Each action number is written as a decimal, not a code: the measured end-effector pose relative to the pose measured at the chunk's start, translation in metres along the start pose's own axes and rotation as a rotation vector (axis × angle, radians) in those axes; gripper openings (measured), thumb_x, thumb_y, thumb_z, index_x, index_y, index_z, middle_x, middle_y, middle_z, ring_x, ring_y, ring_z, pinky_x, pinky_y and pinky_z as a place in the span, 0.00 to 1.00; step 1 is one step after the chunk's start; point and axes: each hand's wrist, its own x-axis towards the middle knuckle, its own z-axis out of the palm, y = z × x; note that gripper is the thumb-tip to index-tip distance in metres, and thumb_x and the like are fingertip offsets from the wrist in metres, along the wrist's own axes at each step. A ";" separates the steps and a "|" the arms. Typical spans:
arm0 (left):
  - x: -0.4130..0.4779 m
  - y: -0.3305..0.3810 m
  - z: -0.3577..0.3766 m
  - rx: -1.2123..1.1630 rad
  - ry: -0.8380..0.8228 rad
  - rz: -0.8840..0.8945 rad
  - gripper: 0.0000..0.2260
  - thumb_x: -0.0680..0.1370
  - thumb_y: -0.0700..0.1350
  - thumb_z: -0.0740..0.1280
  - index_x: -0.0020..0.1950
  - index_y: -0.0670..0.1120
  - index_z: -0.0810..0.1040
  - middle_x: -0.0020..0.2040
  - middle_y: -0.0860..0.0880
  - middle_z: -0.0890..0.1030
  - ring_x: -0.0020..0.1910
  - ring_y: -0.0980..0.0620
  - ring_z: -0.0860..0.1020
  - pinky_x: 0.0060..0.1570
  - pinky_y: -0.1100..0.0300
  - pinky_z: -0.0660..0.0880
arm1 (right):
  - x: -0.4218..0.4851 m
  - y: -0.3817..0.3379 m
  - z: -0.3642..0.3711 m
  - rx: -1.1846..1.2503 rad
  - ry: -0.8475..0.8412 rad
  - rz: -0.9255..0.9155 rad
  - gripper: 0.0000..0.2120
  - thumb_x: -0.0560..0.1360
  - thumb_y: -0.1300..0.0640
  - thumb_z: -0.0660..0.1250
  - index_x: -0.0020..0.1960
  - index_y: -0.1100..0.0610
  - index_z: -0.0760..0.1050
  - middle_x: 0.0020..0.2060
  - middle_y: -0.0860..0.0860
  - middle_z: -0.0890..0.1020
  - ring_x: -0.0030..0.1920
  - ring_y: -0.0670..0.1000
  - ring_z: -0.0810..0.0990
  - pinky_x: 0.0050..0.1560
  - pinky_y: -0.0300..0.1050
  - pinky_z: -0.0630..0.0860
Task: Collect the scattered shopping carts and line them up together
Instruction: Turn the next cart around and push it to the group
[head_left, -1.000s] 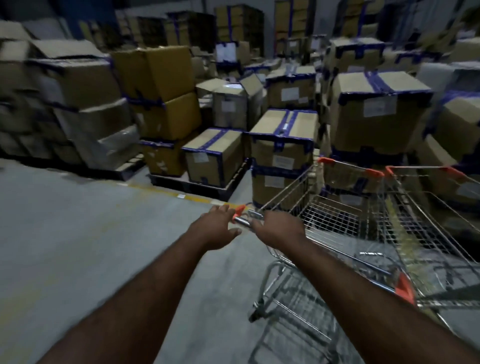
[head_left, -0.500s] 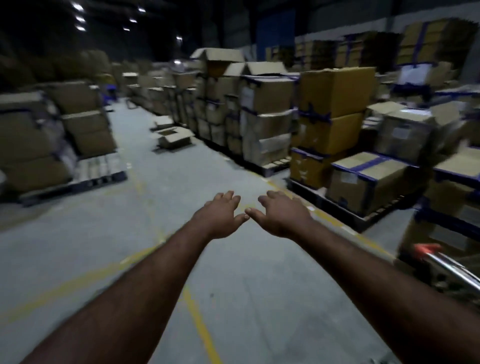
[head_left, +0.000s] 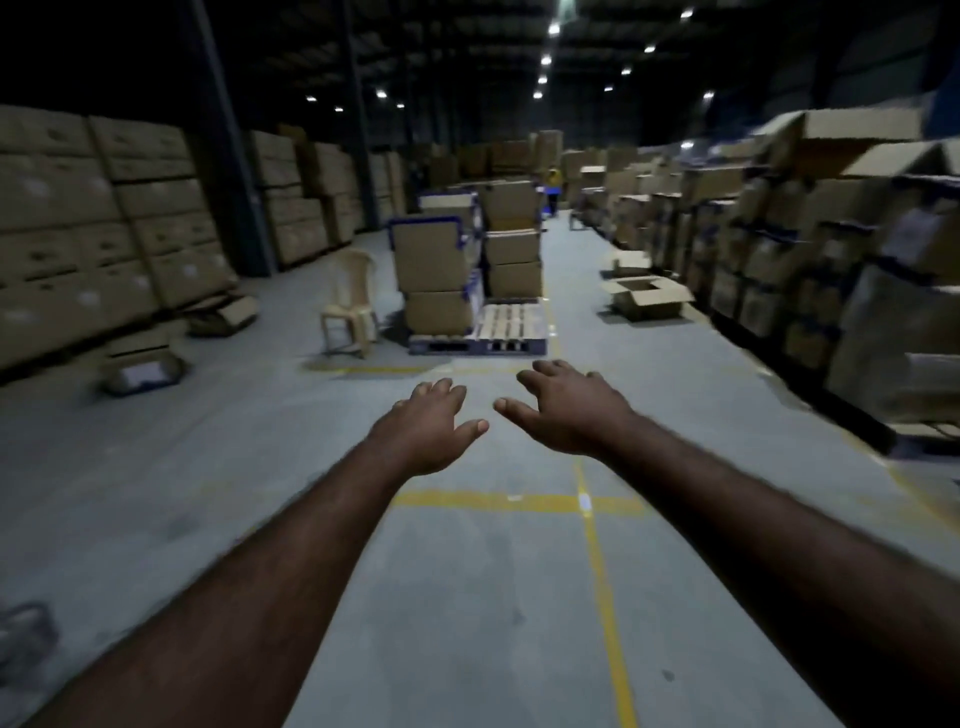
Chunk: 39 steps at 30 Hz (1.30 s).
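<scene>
No shopping cart shows in the head view. My left hand (head_left: 428, 423) and my right hand (head_left: 563, 408) are stretched out side by side in front of me, palms down, above the grey warehouse floor. The fingers of both are relaxed and spread, and neither hand holds or touches anything. A small gap separates the two thumbs.
A long aisle with yellow floor lines (head_left: 597, 561) runs ahead. A pallet (head_left: 480, 340) stacked with cartons and a plastic chair (head_left: 350, 304) stand in the middle. Carton stacks line the left wall (head_left: 93, 228) and the right side (head_left: 810, 249). An open box (head_left: 647, 293) lies on the floor.
My hands let go of the cart handle they gripped a second ago. The view has swung left, away from the carts, down the aisle; both hands now hang free and open.
</scene>
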 end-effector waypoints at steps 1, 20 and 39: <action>0.001 -0.019 -0.001 -0.002 0.004 -0.037 0.30 0.82 0.63 0.55 0.80 0.48 0.58 0.82 0.48 0.56 0.79 0.48 0.55 0.74 0.46 0.61 | 0.017 -0.014 0.003 0.004 -0.007 -0.041 0.35 0.81 0.31 0.51 0.76 0.54 0.67 0.77 0.53 0.67 0.77 0.53 0.63 0.72 0.60 0.63; 0.073 -0.255 -0.027 0.062 0.079 -0.671 0.31 0.82 0.63 0.55 0.81 0.49 0.58 0.82 0.48 0.56 0.80 0.49 0.54 0.75 0.47 0.60 | 0.313 -0.191 0.067 0.082 -0.094 -0.698 0.36 0.81 0.31 0.51 0.80 0.53 0.62 0.80 0.54 0.63 0.79 0.55 0.60 0.75 0.61 0.61; 0.037 -0.586 -0.026 0.040 0.074 -1.016 0.32 0.82 0.65 0.56 0.81 0.47 0.60 0.81 0.46 0.59 0.79 0.46 0.57 0.74 0.46 0.61 | 0.489 -0.487 0.179 0.099 -0.186 -0.997 0.36 0.81 0.31 0.50 0.80 0.52 0.62 0.80 0.55 0.63 0.79 0.55 0.60 0.75 0.62 0.59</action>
